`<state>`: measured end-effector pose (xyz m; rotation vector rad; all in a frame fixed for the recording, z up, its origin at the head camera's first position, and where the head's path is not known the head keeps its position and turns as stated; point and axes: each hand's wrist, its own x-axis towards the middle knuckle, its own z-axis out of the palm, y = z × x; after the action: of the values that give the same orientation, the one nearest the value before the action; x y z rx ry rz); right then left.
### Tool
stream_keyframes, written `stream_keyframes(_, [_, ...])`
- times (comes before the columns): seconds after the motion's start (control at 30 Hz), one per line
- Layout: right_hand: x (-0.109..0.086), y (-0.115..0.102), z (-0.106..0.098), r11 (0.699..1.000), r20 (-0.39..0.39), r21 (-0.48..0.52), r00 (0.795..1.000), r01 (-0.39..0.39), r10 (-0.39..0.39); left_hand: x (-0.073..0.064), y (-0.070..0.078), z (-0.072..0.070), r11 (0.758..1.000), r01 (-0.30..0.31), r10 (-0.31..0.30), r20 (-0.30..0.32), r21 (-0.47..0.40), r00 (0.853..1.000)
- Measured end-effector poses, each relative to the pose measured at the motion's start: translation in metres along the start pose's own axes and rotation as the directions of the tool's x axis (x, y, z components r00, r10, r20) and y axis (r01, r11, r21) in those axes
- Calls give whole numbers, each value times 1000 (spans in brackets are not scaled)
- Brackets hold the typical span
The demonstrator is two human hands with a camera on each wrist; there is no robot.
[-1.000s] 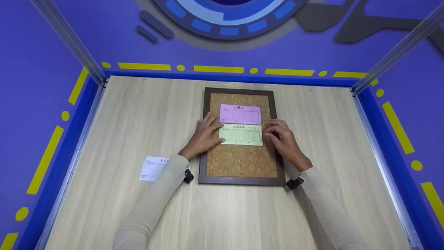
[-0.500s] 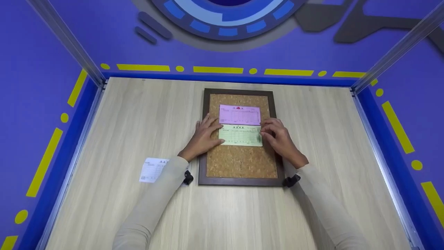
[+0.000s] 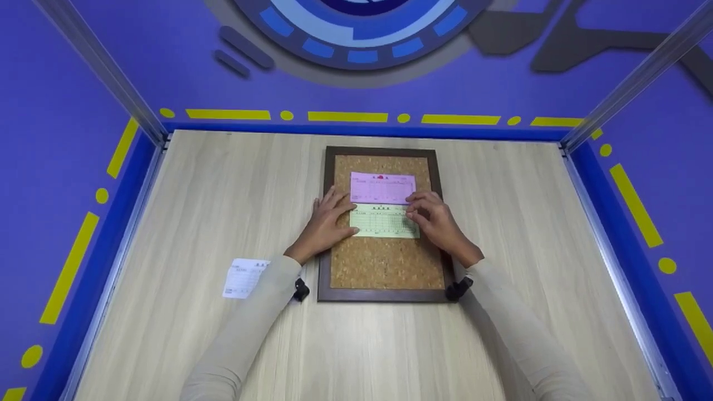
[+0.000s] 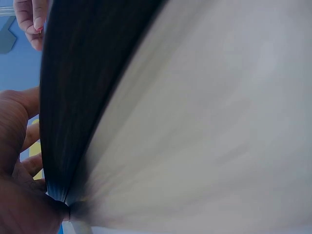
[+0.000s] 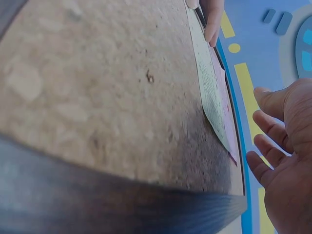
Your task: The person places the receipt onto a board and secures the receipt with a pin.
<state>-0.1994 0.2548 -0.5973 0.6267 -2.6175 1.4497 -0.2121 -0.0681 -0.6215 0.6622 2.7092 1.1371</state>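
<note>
In the head view a brown-framed cork board (image 3: pixel 387 264) lies on the table, bearing a pink slip (image 3: pixel 376 192) and, directly below it, a pale green slip (image 3: pixel 381 224). A red pushpin (image 3: pixel 380 176) marks the pink slip's top middle. My left hand (image 3: pixel 324 221) rests over the board's left frame, fingers spread, thumb and a fingertip at the green slip's left edge. Above the green slip's upper right part, my right hand (image 3: pixel 437 220) has thumb and finger brought together; the left wrist view shows them pinching a small red pushpin (image 4: pixel 40 29).
A white printed slip (image 3: pixel 243 277) lies on the wooden table (image 3: pixel 384 351) left of the board, partly covered by the left sleeve. Blue panels with yellow marks (image 3: pixel 348 117) enclose the table at the back and both sides.
My right hand has moved left from the board's right side to over the green slip's upper right part. The left hand stays in place on the board.
</note>
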Motion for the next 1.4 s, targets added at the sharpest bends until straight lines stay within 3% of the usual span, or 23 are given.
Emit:
stream_keyframes(0.47, [12, -7, 12, 999, 46, 0, 998, -39, 39, -3, 2, 1, 1000, -6, 6, -3, 1, 1000])
stream_keyframes(0.93, [22, -6, 21, 1000, 59, 3, 998, -14, 14, -6, 1, 0, 1000, -7, 7, -17, 0, 1000])
stream_keyframes(1.17, [26, -5, 24, 997, 101, 19, 992, -75, 73, -5, 1, -1, 1000, -20, 20, -14, -16, 1000])
stream_keyframes(1.4, [30, -8, 28, 997, 90, -3, 993, -78, 78, -3, 1, -1, 1000, -21, 21, -12, -3, 1000])
